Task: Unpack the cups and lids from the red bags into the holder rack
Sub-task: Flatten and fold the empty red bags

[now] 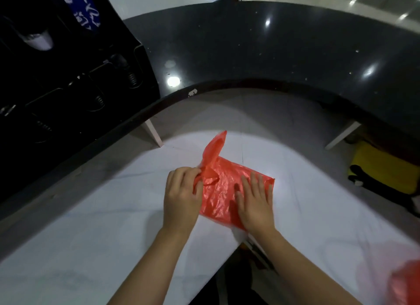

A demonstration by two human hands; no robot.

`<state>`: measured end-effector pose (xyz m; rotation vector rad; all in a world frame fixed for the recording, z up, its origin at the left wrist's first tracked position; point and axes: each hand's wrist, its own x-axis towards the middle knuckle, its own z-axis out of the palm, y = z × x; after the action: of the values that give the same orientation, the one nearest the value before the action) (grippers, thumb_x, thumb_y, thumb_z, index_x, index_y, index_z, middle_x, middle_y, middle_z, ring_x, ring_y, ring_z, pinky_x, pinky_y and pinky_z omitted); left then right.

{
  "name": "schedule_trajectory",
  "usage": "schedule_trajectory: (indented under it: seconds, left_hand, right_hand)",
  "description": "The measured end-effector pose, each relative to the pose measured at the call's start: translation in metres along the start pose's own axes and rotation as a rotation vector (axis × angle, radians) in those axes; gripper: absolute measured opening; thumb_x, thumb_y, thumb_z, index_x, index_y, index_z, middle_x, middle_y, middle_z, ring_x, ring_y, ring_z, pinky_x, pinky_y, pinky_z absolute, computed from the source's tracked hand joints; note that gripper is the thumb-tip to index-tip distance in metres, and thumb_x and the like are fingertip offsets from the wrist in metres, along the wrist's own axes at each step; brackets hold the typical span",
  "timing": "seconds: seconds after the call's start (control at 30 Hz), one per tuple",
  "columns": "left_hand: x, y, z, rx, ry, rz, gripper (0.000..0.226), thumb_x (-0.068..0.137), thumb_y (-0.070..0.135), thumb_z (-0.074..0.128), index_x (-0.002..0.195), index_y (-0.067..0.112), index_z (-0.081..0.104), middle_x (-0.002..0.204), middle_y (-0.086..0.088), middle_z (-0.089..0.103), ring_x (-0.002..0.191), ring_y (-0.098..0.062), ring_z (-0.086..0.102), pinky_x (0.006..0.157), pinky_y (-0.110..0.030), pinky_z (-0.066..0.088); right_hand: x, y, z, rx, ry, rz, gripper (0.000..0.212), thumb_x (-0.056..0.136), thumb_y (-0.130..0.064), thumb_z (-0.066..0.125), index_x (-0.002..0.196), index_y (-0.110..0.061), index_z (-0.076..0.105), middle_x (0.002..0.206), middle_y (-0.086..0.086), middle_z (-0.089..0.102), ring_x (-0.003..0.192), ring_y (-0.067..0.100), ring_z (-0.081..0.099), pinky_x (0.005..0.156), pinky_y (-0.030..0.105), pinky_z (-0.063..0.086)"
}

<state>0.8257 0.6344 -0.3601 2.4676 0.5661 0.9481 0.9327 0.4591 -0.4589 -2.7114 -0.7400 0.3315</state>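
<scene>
A flat, crinkled red plastic bag [223, 191] lies on the white table [102, 225] in front of me. My left hand [181, 198] pinches the bag's handle end, where one loop sticks up. Resting flat on the bag's right half is my right hand [255, 202], fingers spread, pressing it down. The bag looks flat; no cup or lid shows in or near it. A black holder rack [68, 88] with spring-loaded slots stands on the dark counter at the left, and something white sits near its top. Part of a second red bag [406, 284] shows at the bottom right corner.
A dark curved counter [261, 54] arcs behind the white table, raised on white supports. A yellow and black object [381, 168] lies under the counter at the right. A dark gap opens below the table's front edge.
</scene>
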Motion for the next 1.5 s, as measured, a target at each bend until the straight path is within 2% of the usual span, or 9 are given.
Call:
schedule_trajectory:
  seconds: [0.33,0.5,0.57,0.73,1.03,1.17,1.27,1.37,1.5]
  left_hand:
    - [-0.075,0.056,0.071,-0.021,-0.338,0.362,0.027,0.085,0.012,0.069,0.111,0.017,0.063,0.106,-0.003,0.061,0.093,-0.026,0.057,0.082,-0.037,0.047]
    - [-0.103,0.057,0.101,0.000,-0.504,0.425,0.026,0.084,0.009,0.064,0.108,0.017,0.065,0.102,-0.002,0.060,0.088,-0.027,0.055,0.076,-0.037,0.044]
    - [-0.108,0.057,0.111,0.015,-0.550,0.417,0.026,0.082,0.010,0.063,0.106,0.019,0.064,0.099,-0.001,0.058,0.087,-0.027,0.055,0.073,-0.038,0.044]
    - [-0.116,0.052,0.127,0.039,-0.634,0.349,0.044,0.081,0.013,0.068,0.123,0.022,0.057,0.112,0.002,0.057,0.098,-0.023,0.053,0.081,-0.038,0.044]
    - [-0.122,0.035,0.115,0.058,-0.616,0.359,0.054,0.091,0.023,0.062,0.143,0.023,0.045,0.134,0.002,0.050,0.122,-0.023,0.049,0.110,-0.039,0.034]
    - [-0.105,0.031,0.101,0.164,-0.587,0.226,0.059,0.088,0.045,0.063,0.140,0.023,0.049,0.136,-0.002,0.051,0.122,-0.025,0.047,0.106,-0.043,0.041]
    - [-0.089,0.028,0.094,0.191,-0.559,0.212,0.054,0.074,0.035,0.081,0.122,0.021,0.062,0.121,-0.001,0.060,0.113,-0.024,0.053,0.101,-0.044,0.046]
    - [-0.078,0.026,0.096,0.145,-0.453,0.275,0.030,0.075,0.017,0.076,0.104,0.019,0.067,0.104,-0.001,0.064,0.100,-0.026,0.060,0.093,-0.046,0.050]
    - [-0.073,0.032,0.105,0.043,-0.357,0.423,0.017,0.086,0.022,0.054,0.097,0.017,0.065,0.101,-0.005,0.063,0.098,-0.028,0.057,0.089,-0.044,0.049]
  right_hand:
    - [-0.032,0.088,-0.024,0.209,-0.165,-0.095,0.052,0.109,-0.025,0.032,0.160,-0.024,0.018,0.164,-0.010,0.001,0.156,0.014,0.004,0.124,0.028,-0.006]
    - [-0.032,0.079,-0.050,0.634,-0.133,-0.024,0.042,0.112,-0.033,0.029,0.148,-0.054,0.032,0.144,-0.021,0.052,0.131,0.003,0.051,0.111,0.027,0.041]
    - [-0.037,0.079,-0.057,0.592,-0.099,-0.098,0.055,0.111,-0.021,0.034,0.150,-0.056,0.020,0.154,-0.028,0.037,0.140,-0.002,0.040,0.112,0.018,0.035]
    - [-0.039,0.098,-0.050,0.421,-0.186,-0.168,0.062,0.105,-0.006,0.040,0.156,-0.035,0.021,0.169,-0.004,0.005,0.155,0.012,0.010,0.125,0.044,0.020]
    - [-0.039,0.102,-0.042,0.280,-0.167,-0.266,0.053,0.106,-0.027,0.045,0.153,-0.046,0.030,0.169,-0.004,0.000,0.154,0.018,0.012,0.125,0.044,0.019]
    - [-0.039,0.103,-0.035,0.177,-0.179,-0.282,0.053,0.108,-0.034,0.039,0.155,-0.046,0.020,0.169,-0.004,-0.007,0.156,0.017,-0.006,0.126,0.047,0.010]
    - [-0.039,0.104,-0.033,0.143,-0.233,-0.253,0.052,0.109,-0.041,0.030,0.156,-0.049,0.010,0.167,-0.011,-0.010,0.153,0.009,-0.018,0.127,0.045,0.003]
    - [-0.039,0.102,-0.037,0.241,-0.244,-0.207,0.053,0.109,-0.039,0.028,0.158,-0.042,0.008,0.167,-0.013,-0.002,0.153,0.004,-0.011,0.126,0.044,0.006]
    - [-0.040,0.098,-0.049,0.412,-0.170,-0.200,0.053,0.107,-0.035,0.028,0.156,-0.045,0.011,0.163,-0.014,0.021,0.149,0.011,0.025,0.123,0.035,0.020]
